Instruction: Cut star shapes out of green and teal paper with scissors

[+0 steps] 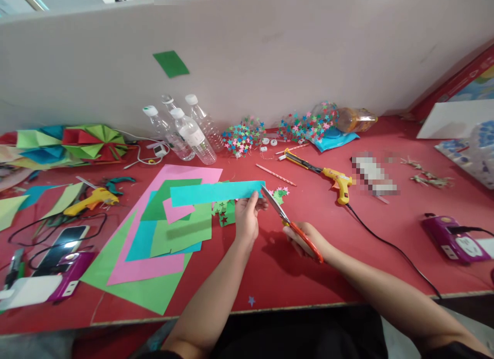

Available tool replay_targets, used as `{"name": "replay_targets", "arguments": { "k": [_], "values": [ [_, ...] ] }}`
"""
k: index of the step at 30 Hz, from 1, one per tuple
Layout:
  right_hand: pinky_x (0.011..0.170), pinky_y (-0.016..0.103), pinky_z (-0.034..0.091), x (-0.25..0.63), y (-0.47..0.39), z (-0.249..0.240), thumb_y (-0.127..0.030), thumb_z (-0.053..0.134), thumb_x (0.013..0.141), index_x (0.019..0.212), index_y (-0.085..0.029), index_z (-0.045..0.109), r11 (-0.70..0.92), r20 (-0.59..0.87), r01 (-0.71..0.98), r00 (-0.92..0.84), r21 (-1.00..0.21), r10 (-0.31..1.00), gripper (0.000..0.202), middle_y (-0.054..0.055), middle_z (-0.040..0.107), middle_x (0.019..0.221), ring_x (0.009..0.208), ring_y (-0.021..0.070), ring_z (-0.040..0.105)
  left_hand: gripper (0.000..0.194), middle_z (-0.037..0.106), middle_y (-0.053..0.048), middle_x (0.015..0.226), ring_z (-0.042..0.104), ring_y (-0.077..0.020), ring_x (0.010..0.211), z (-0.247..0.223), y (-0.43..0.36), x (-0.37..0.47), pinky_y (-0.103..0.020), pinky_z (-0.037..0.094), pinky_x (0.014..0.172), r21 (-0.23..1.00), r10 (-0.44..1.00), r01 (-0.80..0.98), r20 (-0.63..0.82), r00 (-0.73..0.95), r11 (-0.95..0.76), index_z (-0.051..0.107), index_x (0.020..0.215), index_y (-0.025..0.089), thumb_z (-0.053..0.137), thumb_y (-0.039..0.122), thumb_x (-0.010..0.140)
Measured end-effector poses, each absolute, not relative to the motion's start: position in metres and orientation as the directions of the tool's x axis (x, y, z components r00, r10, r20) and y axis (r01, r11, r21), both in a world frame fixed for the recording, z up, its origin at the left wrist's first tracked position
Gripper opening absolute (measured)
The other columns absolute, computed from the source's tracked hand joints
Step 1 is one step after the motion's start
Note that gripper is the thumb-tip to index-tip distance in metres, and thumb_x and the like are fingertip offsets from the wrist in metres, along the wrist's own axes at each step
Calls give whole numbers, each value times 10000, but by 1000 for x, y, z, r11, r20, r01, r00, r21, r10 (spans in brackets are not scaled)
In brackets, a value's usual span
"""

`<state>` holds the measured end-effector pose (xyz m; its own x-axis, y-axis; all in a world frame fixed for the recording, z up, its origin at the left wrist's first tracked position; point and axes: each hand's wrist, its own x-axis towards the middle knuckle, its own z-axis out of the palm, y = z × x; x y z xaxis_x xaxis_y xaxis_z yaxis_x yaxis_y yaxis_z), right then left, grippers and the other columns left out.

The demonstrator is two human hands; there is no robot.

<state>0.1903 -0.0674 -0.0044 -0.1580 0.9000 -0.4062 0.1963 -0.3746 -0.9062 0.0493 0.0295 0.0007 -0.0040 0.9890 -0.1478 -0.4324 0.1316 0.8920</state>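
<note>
My left hand (248,217) pinches a long blue paper strip (212,192) near its right end, thumb on top. The strip extends leftward above a stack of pink, green and blue sheets (181,230). In my right hand (304,239) are orange-handled scissors (309,239), their blades pointing up and left to the strip's right end. Behind my left hand lie green paper pieces with star-shaped holes (225,213), and small pink and green stars (281,194) rest beyond the scissor blades.
Clear plastic bottles (196,138) stand at the back left. Star-covered balls (238,139) sit along the wall. A yellow glue gun (339,183) with a black cord lies right, near a purple power strip (457,240). A phone (64,248) and another glue gun (90,200) lie left.
</note>
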Motion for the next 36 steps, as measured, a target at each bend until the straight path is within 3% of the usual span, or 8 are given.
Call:
{"name": "replay_targets", "arguments": {
  "k": [7,12,18,36],
  "values": [
    [377,205,311,190,-67,1,-664,500,830,633,-204,430,-385,-419,213,-149,-898,896,505,-63,442,369,316,79,390,361,642,-20,551,641,-154,523,0,30,48,-266,484,514,913,993,-392,-122,6,114,572,688,158,686,500,687],
    [385,206,292,197,-67,3,-678,509,820,639,-201,435,-353,-398,213,-226,-911,889,515,-62,431,374,329,78,389,260,592,25,519,580,-114,468,-4,36,40,-244,444,498,946,996,-323,-46,-82,17,565,665,174,644,414,729],
    [407,203,324,212,-68,1,-635,491,870,707,-184,483,-280,-364,281,-315,-918,876,480,-60,443,443,388,81,413,284,558,24,485,539,-103,466,-13,43,29,-239,406,498,977,997,-199,71,-19,-74,545,573,182,604,364,782],
    [391,205,325,212,-67,9,-786,386,813,743,-174,500,-290,-361,232,-382,-929,851,627,-51,444,434,368,86,410,267,591,17,505,566,-116,473,-11,41,31,-243,437,503,971,995,-232,79,52,-65,536,592,177,585,350,789]
  ]
}}
